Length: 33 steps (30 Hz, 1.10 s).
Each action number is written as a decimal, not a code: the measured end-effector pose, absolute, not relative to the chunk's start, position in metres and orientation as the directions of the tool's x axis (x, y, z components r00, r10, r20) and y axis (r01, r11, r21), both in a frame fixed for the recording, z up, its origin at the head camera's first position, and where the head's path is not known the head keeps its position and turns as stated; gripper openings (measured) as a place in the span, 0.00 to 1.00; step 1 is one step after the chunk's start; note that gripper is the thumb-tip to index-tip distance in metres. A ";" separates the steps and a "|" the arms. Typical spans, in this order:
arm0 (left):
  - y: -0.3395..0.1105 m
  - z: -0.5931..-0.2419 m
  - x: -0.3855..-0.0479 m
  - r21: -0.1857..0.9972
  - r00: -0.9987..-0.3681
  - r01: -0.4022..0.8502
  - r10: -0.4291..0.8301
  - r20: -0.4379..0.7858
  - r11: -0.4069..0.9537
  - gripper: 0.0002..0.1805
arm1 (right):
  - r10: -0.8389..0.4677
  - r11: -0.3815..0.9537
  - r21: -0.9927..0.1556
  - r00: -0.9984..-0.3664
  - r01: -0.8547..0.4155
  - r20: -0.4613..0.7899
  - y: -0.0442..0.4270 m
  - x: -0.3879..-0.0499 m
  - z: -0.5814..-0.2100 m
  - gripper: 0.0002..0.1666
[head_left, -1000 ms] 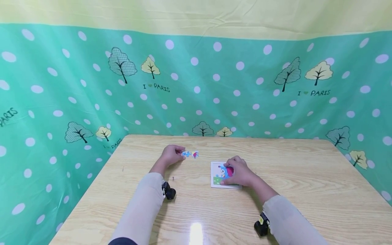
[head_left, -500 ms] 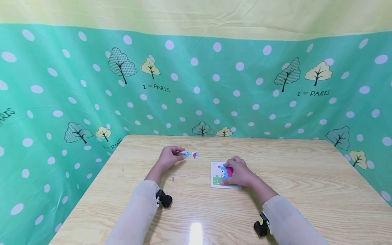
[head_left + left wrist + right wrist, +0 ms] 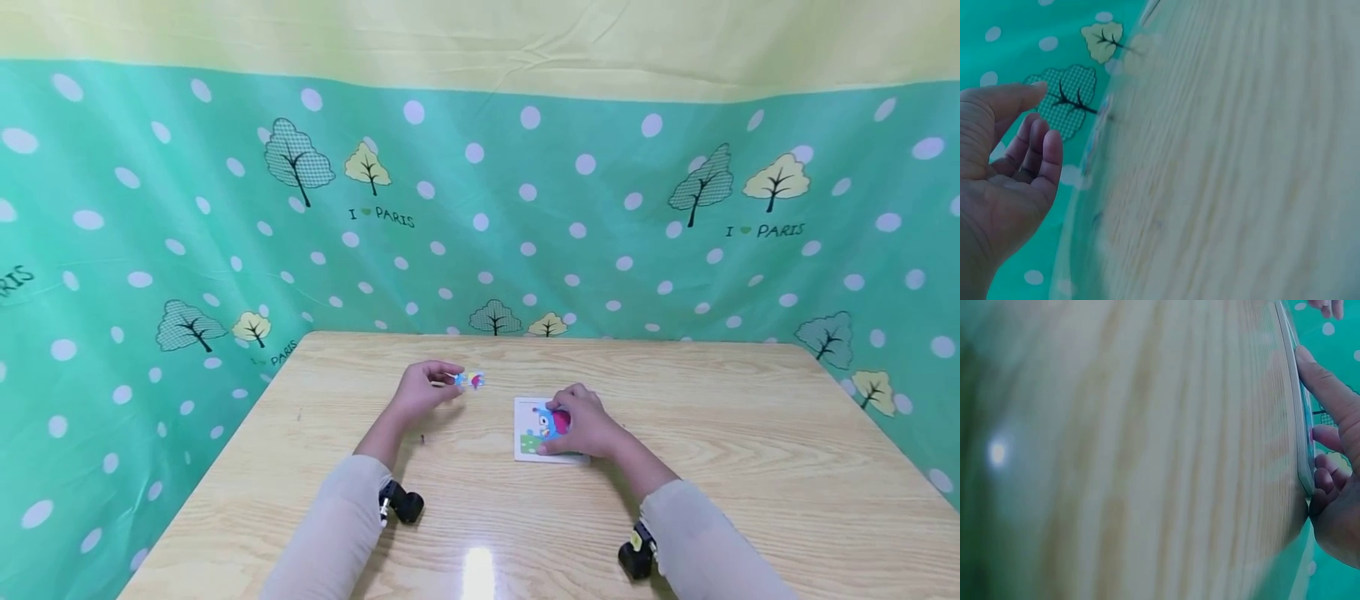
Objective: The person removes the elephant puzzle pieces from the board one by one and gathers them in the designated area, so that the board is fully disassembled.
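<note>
Two small colourful pieces lie at the table's back left: a blue one and a red and white one. My left hand is beside the blue piece, thumb and fingers apart; in the left wrist view the hand holds nothing. My right hand rests on a white-framed board with a blue, red and green picture, thumb and fingers spread over it and hiding its right part. The right wrist view has the hand against the board, seen edge-on.
The wooden table reaches back to a green dotted curtain. A tiny dark bit lies below the left hand. Black wrist cameras are strapped to both forearms.
My left hand has shifted slightly right and nearer, and its thumb and fingers stand wider apart beside the blue piece. The right hand stays on the board.
</note>
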<state>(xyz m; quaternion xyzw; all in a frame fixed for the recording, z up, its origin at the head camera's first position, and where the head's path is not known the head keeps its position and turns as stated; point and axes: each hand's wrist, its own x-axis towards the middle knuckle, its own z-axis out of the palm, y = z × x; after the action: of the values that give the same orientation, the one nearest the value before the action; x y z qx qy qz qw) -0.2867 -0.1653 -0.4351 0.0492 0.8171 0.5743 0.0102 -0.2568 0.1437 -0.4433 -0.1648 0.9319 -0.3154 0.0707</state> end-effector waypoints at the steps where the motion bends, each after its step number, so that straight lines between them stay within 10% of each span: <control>1: -0.163 -0.435 -0.286 0.942 -0.994 0.078 0.099 0.048 0.328 0.17 | -0.350 0.746 -0.612 -0.936 -0.262 -0.026 0.144 -0.257 -0.443 0.43; 33: -0.117 -0.418 -0.253 0.934 -0.962 0.189 0.248 0.114 0.302 0.15 | -0.374 0.730 -0.627 -0.927 -0.271 -0.034 0.148 -0.254 -0.440 0.44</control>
<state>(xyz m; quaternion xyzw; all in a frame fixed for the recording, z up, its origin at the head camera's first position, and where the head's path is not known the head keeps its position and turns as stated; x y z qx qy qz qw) -0.2526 -0.1171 -0.4177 0.1356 0.8064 0.5750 0.0259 -0.2543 0.1481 -0.4400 -0.1740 0.9267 -0.3237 0.0791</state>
